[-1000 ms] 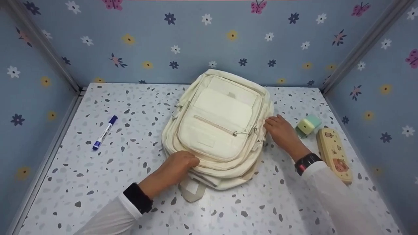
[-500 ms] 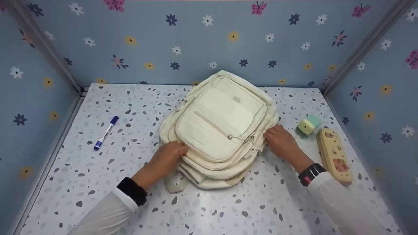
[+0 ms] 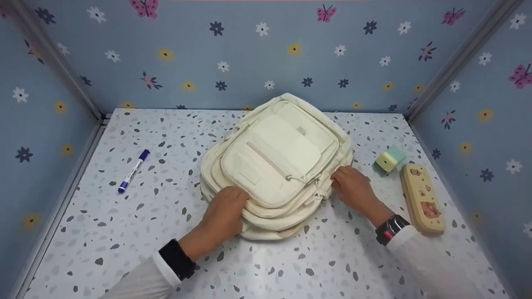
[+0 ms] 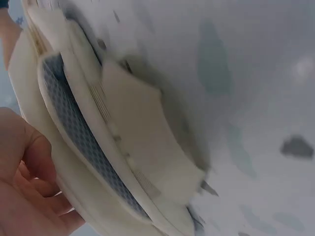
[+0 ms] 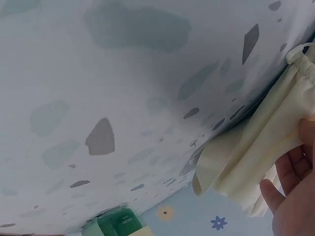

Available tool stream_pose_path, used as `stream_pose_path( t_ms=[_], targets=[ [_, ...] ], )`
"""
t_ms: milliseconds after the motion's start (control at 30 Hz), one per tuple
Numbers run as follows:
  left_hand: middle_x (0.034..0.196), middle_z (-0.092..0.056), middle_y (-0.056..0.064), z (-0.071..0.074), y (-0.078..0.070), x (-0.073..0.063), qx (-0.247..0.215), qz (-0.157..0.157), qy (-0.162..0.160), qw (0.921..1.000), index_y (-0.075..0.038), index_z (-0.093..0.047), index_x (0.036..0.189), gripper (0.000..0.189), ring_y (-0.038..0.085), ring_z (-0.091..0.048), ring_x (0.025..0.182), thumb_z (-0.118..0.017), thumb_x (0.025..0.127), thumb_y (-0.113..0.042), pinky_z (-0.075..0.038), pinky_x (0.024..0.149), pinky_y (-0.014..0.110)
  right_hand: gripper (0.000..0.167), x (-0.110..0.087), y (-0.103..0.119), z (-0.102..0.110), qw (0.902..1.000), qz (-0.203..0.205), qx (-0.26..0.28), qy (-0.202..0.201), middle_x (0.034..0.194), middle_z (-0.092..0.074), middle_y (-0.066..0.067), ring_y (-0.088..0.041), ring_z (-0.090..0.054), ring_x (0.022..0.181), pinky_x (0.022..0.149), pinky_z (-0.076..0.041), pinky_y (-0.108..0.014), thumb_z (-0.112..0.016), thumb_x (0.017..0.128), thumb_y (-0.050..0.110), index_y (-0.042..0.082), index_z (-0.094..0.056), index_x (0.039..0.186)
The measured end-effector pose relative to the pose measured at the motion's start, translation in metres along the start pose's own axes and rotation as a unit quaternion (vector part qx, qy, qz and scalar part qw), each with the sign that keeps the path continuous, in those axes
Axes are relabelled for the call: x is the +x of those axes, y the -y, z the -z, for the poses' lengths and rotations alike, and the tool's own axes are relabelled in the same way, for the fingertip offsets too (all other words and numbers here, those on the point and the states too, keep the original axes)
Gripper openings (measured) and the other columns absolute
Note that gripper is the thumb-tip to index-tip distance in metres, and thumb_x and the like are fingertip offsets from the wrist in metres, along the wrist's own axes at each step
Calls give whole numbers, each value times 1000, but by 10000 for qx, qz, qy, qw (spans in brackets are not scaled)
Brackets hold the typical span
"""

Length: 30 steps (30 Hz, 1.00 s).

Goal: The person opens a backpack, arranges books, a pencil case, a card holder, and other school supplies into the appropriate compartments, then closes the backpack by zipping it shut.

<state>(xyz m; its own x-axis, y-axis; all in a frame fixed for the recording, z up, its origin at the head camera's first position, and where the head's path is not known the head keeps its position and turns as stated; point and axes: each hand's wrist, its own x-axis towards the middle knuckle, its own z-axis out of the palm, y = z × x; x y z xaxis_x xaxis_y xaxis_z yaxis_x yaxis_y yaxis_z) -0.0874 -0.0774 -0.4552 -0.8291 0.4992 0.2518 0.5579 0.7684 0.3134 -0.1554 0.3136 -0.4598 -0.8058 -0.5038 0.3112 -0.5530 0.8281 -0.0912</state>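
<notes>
Cream backpack (image 3: 276,164) is lying kinda crooked on the speckled table (image 3: 311,265), front zip pocket facing up. Left hand (image 3: 224,211) has its near edge pinched, and the right hand (image 3: 354,187) is gripping the right side. Blue marker (image 3: 133,171)'s way off left, while a green-and-yellow gadget (image 3: 388,160) and bear-print case (image 3: 423,199) sit to the right.

Bare hands (image 3: 226,211), long white sleeves (image 3: 432,261), wide black left wristband (image 3: 176,259), black right wristband (image 3: 395,227) with a red patch (image 3: 388,235)
</notes>
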Motion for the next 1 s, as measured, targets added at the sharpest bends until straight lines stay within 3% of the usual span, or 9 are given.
stream_pose_path(
  t_ms=[133, 233, 333, 467, 567, 733, 867, 1000],
  targets=[
    [102, -61, 8, -11, -28, -9, 346, -547, 46, 9979, -5, -63, 105, 33, 28, -59, 103, -69, 73, -3, -48, 102, 43, 17, -1, 5, -1, 9997, -86, 207, -100, 96, -66, -8, -29, -62, 91, 77, -54, -43, -77, 88, -5, 4, -68, 98],
    [108, -62, 10, -19, -42, -12, 839, -899, 226, 9922, -6, -64, 112, 29, 30, -60, 109, -70, 87, -19, -47, 106, 47, 18, -4, 6, -2, 9993, -60, 293, -219, 95, -66, -8, -29, -62, 90, 76, -54, -42, -77, 87, -6, 5, -68, 97],
    [108, -63, 11, -25, -49, -12, 1610, -1282, 292, 9782, -6, -66, 115, 25, 30, -62, 107, -71, 92, -16, -51, 104, 48, 19, -6, 5, -2, 9987, 39, 357, -372, 94, -66, -7, -28, -61, 89, 74, -54, -40, -79, 85, -7, 5, -68, 95],
    [106, -65, 11, -29, -48, -12, 2198, -1594, 207, 9622, -5, -71, 113, 32, 28, -65, 102, -78, 82, 0, -55, 100, 45, 19, -6, 3, 1, 9974, 355, 311, -539, 98, -67, -9, -30, -62, 91, 77, -54, -42, -79, 83, -8, 4, -70, 95],
    [104, -68, 11, -29, -45, -12, 2189, -1673, 151, 9612, -6, -74, 108, 34, 26, -66, 99, -82, 77, 1, -56, 98, 42, 23, -2, 0, 5, 9971, 509, 149, -544, 108, -68, -14, -34, -63, 101, 87, -55, -45, -73, 83, -11, 1, -70, 101],
    [98, -67, 8, -27, -38, -12, 1963, -1753, 27, 9647, -6, -76, 101, 30, 24, -64, 94, -84, 73, 2, -56, 95, 40, 33, 5, -8, 8, 9987, 433, -82, -272, 124, -66, -21, -38, -59, 120, 106, -49, -49, -70, 84, -14, -3, -70, 114],
    [95, -67, 7, -27, -30, -12, 1708, -1764, -115, 9693, -6, -75, 97, 27, 23, -63, 91, -83, 73, 5, -57, 92, 38, 32, 6, -15, 10, 9986, 464, -202, -182, 124, -67, -19, -36, -60, 119, 106, -50, -47, -77, 83, -12, -2, -73, 114],
    [93, -66, 7, -24, -20, -12, 1278, -1611, -164, 9785, -5, -75, 94, 24, 22, -61, 89, -82, 75, 7, -56, 86, 35, 27, 6, -19, 8, 9968, 662, -256, -359, 114, -70, -15, -33, -63, 110, 102, -52, -45, -80, 83, -9, -1, -75, 108]
  ],
)
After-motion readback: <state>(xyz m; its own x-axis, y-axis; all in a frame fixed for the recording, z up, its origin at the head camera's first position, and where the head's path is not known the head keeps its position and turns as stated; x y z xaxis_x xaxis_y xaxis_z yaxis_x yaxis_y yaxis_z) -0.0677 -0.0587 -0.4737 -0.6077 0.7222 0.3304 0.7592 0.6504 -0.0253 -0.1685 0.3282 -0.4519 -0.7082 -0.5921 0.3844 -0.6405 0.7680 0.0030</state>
